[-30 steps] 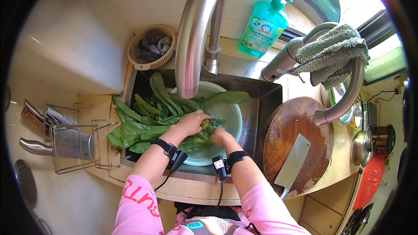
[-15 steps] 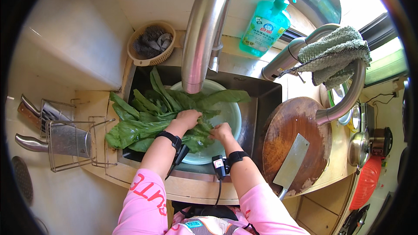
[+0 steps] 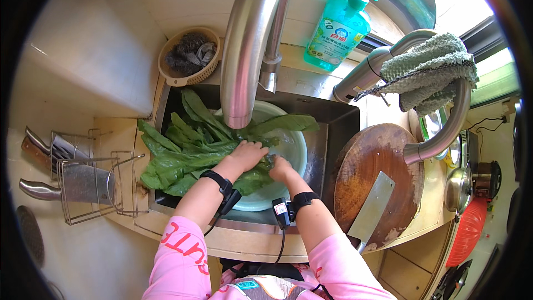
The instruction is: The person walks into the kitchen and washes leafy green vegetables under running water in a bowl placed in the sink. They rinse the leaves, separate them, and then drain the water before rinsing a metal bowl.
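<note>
Sleeves (image 3: 180, 255), pink, lie nearest at the bottom of my view; bare forearms reach up from them, each wearing a black strap (image 3: 303, 199) with a small box on it. Beyond the straps, the right hand (image 3: 280, 168) is bent at the edge of some leaves; its fingertips are hidden, so I cannot tell whether it pinches one. The left hand (image 3: 248, 154) lies palm down on the same leaves, fingers curled; how tightly it grips, I cannot tell from here. These long, wet greens (image 3: 183, 158) are heaped over the left side of a pale basin (image 3: 300, 158) and spill past the left edge of the steel sink (image 3: 327, 133). I judge the step in hand to be washing, leaf by leaf, with much of the heap outside the basin. The next move, as I read it, calls for parting the stalks and working a leaf through the water, gently enough not to tear it. To the right, a cleaver (image 3: 373, 205) lies on a round board (image 3: 355, 166). A tap (image 3: 241, 78) arches above the basin. Farthest back stand a scrubber basket (image 3: 180, 80) on the left and a green soap bottle (image 3: 337, 33) on the right.
</note>
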`<state>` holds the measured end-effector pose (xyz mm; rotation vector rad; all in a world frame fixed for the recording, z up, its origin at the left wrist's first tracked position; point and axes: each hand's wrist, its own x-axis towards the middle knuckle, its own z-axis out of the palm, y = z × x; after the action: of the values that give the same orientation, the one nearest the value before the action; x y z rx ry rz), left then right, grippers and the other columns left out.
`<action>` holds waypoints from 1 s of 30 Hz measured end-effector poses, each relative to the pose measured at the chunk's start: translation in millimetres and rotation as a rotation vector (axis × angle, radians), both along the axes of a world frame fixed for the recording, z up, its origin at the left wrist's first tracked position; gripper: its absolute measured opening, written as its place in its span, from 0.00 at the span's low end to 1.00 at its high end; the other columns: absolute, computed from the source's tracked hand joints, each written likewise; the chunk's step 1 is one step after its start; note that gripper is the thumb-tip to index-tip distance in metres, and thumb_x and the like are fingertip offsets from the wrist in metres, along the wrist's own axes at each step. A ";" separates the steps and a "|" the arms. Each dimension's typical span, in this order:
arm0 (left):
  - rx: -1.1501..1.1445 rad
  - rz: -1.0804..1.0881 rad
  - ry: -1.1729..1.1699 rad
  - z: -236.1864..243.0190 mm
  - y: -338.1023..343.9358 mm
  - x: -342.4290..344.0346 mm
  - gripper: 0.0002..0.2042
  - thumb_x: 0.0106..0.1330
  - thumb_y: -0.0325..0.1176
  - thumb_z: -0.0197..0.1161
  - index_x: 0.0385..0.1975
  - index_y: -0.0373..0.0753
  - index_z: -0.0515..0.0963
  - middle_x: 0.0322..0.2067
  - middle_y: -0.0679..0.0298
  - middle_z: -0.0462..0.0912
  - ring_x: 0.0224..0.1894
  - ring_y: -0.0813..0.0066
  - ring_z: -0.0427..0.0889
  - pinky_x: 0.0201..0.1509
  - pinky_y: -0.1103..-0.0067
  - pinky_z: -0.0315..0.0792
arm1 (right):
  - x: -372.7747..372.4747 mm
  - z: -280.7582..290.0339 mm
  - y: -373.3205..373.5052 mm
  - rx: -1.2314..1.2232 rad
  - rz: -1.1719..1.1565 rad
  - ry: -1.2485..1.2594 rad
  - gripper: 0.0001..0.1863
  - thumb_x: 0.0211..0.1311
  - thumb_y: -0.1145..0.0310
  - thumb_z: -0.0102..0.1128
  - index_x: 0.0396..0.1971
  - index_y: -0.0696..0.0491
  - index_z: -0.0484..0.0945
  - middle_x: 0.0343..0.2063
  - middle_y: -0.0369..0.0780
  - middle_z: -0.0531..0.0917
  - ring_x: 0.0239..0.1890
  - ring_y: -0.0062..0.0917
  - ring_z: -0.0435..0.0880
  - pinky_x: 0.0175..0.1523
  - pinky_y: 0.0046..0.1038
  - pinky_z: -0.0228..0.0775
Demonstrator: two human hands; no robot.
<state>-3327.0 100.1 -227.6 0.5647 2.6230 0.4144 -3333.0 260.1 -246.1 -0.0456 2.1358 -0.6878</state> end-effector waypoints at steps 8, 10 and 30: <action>0.320 -0.025 0.096 49.7 1.8 -7.7 0.11 0.50 0.24 0.58 0.35 0.40 0.71 0.35 0.60 0.77 0.41 0.57 0.73 0.47 0.66 0.65 | 3.2 -5.7 -6.2 0.153 0.203 -0.088 0.22 0.43 0.66 0.63 0.41 0.59 0.77 0.44 0.51 0.77 0.50 0.38 0.76 0.52 0.31 0.69; 0.512 0.014 0.222 85.7 -3.6 -11.9 0.16 0.44 0.19 0.60 0.36 0.39 0.71 0.34 0.59 0.77 0.43 0.58 0.74 0.53 0.67 0.66 | 2.1 -3.7 -5.1 0.159 0.142 -0.071 0.22 0.42 0.63 0.65 0.38 0.59 0.79 0.43 0.49 0.79 0.47 0.36 0.78 0.50 0.31 0.71; 0.008 -0.097 -0.016 38.1 -1.9 -3.5 0.14 0.46 0.27 0.66 0.35 0.41 0.75 0.36 0.58 0.77 0.43 0.57 0.76 0.45 0.67 0.70 | 9.2 -2.9 9.6 -0.072 0.015 0.027 0.15 0.44 0.63 0.66 0.30 0.57 0.81 0.27 0.46 0.82 0.32 0.33 0.82 0.40 0.30 0.72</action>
<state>-3330.5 98.2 -189.4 0.6847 2.5680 0.3972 -3323.8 269.7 -249.0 -0.1105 2.1339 -0.7597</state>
